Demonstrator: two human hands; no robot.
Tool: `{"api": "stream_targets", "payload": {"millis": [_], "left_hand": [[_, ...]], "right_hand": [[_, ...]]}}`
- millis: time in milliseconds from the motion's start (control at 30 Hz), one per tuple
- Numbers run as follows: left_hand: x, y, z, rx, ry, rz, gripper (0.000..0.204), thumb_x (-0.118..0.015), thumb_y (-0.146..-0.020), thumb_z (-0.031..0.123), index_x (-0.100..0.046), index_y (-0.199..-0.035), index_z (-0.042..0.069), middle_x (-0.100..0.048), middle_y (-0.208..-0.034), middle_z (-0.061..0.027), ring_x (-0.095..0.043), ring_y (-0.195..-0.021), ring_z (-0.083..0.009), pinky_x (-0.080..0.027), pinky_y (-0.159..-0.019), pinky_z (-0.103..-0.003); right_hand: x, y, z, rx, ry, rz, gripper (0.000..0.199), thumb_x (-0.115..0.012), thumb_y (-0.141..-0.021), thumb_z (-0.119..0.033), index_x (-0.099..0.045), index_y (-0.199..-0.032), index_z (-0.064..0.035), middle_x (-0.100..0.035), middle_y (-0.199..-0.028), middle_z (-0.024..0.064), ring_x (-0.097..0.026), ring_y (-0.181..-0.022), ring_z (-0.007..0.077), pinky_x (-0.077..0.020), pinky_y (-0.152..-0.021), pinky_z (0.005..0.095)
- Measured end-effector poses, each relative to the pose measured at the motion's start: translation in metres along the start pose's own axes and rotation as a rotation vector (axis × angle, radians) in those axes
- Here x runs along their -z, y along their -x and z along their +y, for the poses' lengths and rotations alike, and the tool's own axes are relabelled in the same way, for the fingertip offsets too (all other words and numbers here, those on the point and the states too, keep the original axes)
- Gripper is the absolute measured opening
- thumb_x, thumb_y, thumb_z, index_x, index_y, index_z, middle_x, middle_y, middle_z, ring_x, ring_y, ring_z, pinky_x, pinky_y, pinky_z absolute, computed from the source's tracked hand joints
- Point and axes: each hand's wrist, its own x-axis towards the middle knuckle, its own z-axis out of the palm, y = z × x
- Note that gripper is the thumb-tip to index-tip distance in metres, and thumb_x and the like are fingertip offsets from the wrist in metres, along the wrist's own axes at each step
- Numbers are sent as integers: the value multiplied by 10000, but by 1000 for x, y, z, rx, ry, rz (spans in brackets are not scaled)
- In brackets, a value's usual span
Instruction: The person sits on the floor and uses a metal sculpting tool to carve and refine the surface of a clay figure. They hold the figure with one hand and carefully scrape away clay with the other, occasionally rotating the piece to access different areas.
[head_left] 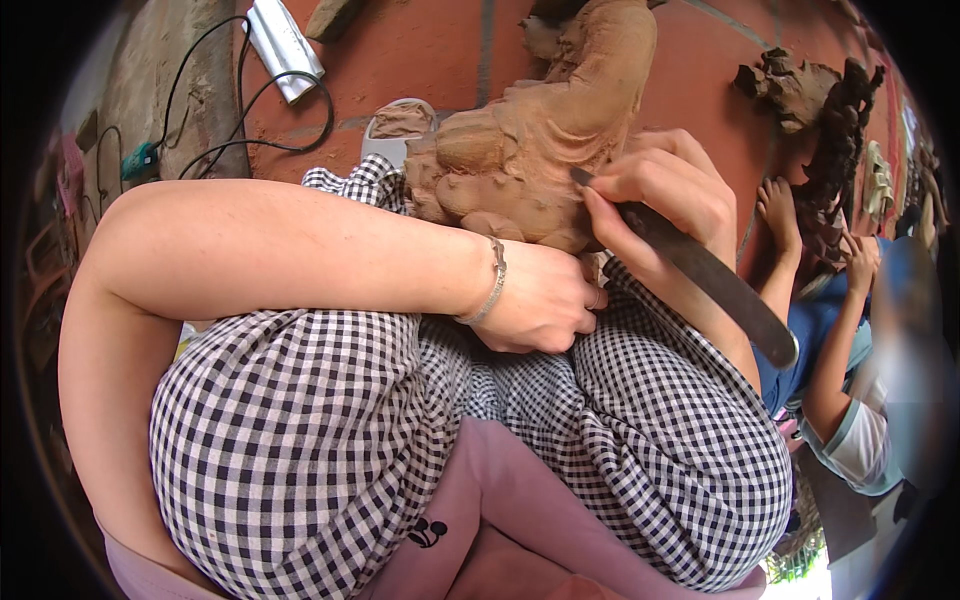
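Reddish-brown clay figure [530, 150], black-and-white checked trousers [320, 440], pink top [520, 520], dark metal blade [710, 280], silver bracelet [493, 285].

The clay figure [530, 130] rests on the person's knees, left hand [535, 300] below it, right hand [665, 195] with blade [700, 265] at its right.

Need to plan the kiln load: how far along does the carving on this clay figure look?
The clay figure already has its main rounded forms modelled. In hand: the right hand presses a flat metal blade to its side, while the left hand steadies its base on the checked lap cloth. The surface looks rough, so smoothing and fine detail probably remain.
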Motion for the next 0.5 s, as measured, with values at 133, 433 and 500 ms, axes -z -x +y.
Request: {"api": "stream_targets", "payload": {"millis": [133, 433, 500], "left_hand": [[5, 0, -1, -1, 14, -6, 194, -694, -684, 224, -730, -788, 64, -666, -947, -62, -621, -1058, -278, -497, -991, -412], [3, -2, -2, -11, 7, 7, 189, -702, -689, 223, -722, -797, 68, -653, -948, -55, -613, -1057, -272, -505, -970, -410], [3, -1, -2, -3, 20, -13, 187, -703, -692, 218, -723, -804, 70, -654, -950, -57, -614, -1058, -272, -504, -972, -411]], "right_hand": [[-9, -2, 4, 20, -65, 26, 146, -800, -694, 9, -724, -815, -23, -737, -817, 70, -653, -828, 252, -536, -779, 352], [-9, 0, 7, 66, -72, 65, 141, -799, -711, -65, -726, -832, -69, -720, -824, 41, -649, -830, 252, -519, -739, 363], [-14, 1, 13, 23, -125, 80, 140, -792, -714, -57, -727, -838, -67, -718, -823, 43, -652, -828, 251, -521, -736, 366]]}}
